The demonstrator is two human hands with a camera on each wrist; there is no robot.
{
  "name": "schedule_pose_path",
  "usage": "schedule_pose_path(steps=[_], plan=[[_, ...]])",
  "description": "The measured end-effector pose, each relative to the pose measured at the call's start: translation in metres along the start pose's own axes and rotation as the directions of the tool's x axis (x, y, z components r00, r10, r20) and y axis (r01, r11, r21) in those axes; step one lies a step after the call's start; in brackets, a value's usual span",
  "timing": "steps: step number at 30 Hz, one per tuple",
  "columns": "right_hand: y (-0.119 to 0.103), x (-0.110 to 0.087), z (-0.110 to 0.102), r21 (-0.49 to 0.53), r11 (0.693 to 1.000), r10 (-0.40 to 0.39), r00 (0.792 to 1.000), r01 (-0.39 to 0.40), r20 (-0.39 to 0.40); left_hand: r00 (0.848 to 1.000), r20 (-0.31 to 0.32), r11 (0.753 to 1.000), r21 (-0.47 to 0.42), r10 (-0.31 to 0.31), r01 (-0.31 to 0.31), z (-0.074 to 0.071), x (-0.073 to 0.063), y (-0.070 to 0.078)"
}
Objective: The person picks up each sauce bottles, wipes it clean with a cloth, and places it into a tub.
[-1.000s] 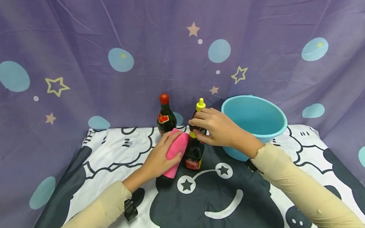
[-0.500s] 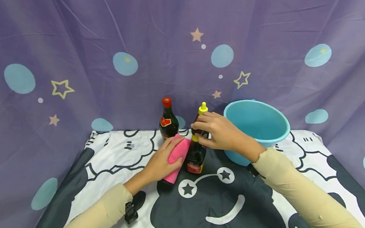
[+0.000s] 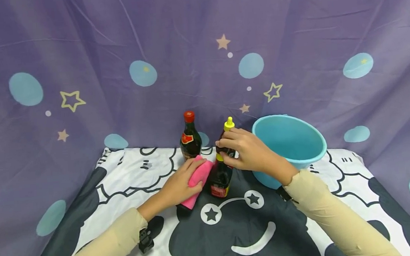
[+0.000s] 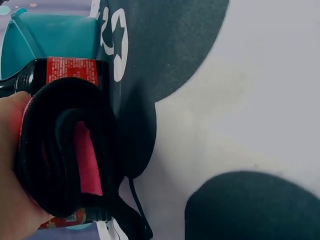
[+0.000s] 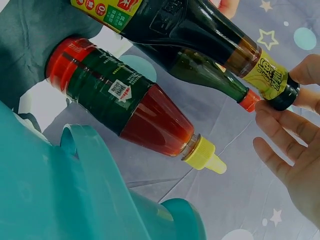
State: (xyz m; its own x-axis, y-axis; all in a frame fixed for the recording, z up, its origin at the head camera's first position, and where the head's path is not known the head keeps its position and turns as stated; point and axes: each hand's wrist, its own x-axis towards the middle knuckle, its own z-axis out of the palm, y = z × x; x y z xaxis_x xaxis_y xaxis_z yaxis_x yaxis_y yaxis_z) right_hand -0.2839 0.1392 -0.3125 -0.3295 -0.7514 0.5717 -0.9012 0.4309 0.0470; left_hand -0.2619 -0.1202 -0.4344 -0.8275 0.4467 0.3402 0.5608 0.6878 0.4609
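My left hand (image 3: 177,184) grips a rolled pink cloth (image 3: 202,172), thumb on its near side. In the left wrist view the end of the roll shows black edging (image 4: 62,145) around a pink inside. Right against the roll stands an upright dark sauce bottle (image 3: 220,179) with a red and yellow label. My right hand (image 3: 246,149) pinches this bottle's black cap (image 5: 286,96) above its yellow neck label, thumb on one side and fingertips on the other. In the head view that hand hides the cap and part of the yellow-capped bottle (image 3: 229,123) behind it.
A dark bottle with a red cap (image 3: 191,142) stands behind the cloth. The yellow-capped bottle holds red sauce, seen in the right wrist view. To the right stands a light blue bucket (image 3: 265,178). A sheep-print cloth (image 3: 128,166) covers the table; a purple curtain (image 3: 190,36) hangs behind.
The head view has tilted slightly, so the scene sits a little lower in it. Both hands keep their holds, with hardly any visible movement.
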Motion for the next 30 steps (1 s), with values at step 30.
schedule_pose_path(steps=[30], plan=[[-0.003,0.000,-0.001,-0.017,0.999,0.039,0.999,-0.038,0.032,0.994,-0.101,0.996,-0.075,-0.050,0.042,-0.041,0.013,0.015]])
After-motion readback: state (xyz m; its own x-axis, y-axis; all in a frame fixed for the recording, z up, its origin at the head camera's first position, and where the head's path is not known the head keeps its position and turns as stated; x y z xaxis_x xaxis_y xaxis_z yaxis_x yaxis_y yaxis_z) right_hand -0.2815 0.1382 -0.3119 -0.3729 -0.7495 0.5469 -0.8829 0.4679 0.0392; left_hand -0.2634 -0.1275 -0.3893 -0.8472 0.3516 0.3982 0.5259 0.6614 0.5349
